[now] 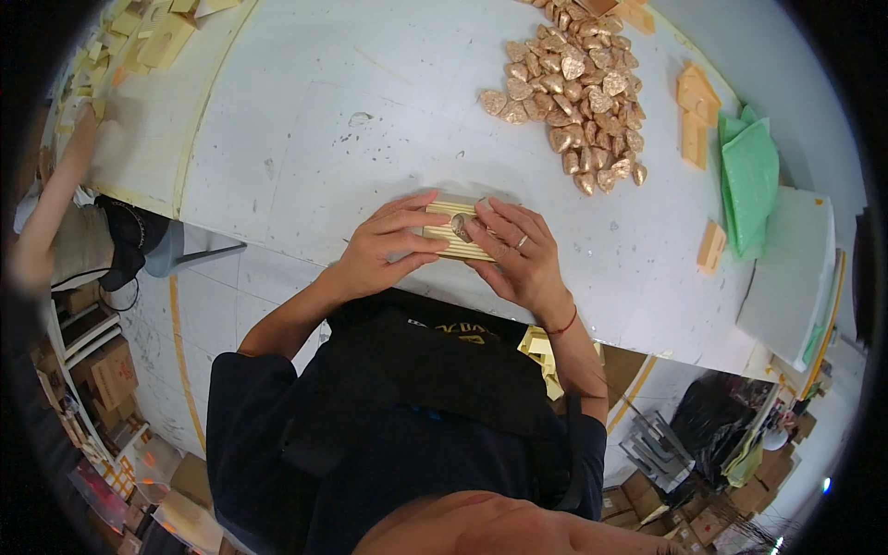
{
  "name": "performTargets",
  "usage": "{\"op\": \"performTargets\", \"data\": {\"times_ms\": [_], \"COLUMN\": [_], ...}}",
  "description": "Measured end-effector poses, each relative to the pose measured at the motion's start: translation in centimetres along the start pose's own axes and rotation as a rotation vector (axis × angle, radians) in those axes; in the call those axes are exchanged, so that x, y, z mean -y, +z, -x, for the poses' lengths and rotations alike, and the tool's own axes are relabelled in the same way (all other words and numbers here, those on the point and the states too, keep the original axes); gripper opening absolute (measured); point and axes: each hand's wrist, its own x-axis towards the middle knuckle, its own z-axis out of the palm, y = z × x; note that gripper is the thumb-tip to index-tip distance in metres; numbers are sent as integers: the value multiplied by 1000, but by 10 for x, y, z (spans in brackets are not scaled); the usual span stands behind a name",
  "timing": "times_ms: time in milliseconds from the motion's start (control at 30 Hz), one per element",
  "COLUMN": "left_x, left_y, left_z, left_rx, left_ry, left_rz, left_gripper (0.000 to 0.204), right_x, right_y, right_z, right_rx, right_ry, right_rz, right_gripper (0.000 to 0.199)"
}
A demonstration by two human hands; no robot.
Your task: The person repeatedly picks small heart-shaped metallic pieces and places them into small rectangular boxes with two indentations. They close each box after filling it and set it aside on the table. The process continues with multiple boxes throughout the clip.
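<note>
Close to the table's near edge, my two hands hold a small pale yellow ridged box (455, 248) with a round opening in its face. My left hand (390, 242) grips the box's left end, fingers along the ridged face. On the right end, my right hand (520, 248) is closed, with fingertips at the opening; whether a piece sits inside is hard to make out. Farther off to the right lies a loose pile of gold foil-wrapped heart-shaped pieces (592, 102).
Orange moulded pieces (696, 111) and a green plastic bag (747, 176) lie on the right. Yellow boxes (166, 39) are heaped at far left, where another person's arm (69, 176) reaches in. A carton (627, 368) with yellow pieces (541, 359) stands below the table edge.
</note>
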Motion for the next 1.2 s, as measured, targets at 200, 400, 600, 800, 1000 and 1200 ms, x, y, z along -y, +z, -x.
{"op": "performTargets", "data": {"times_ms": [200, 400, 600, 800, 1000, 1200], "left_x": [4, 4, 4, 20, 34, 108], "left_y": [1, -5, -14, -16, -50, -48], "left_z": [3, 2, -1, -4, -108, -319], "left_rx": [-10, 42, 96, 236, 182, -331], "left_ry": [15, 105, 193, 177, 131, 417], "left_rz": [29, -95, -234, -102, -220, -662], "left_gripper": [13, 12, 14, 22, 29, 34], "right_x": [2, 3, 4, 21, 36, 60], "right_y": [-5, -2, -10, -6, -63, -121], "right_z": [10, 31, 25, -11, 36, 104], "right_rx": [-82, -126, -63, 117, 286, -81], "right_ry": [-57, 54, -66, 21, 322, 770], "right_rz": [-40, -114, 38, -115, 65, 8], "right_gripper": [39, 19, 14, 66, 59, 14]}}
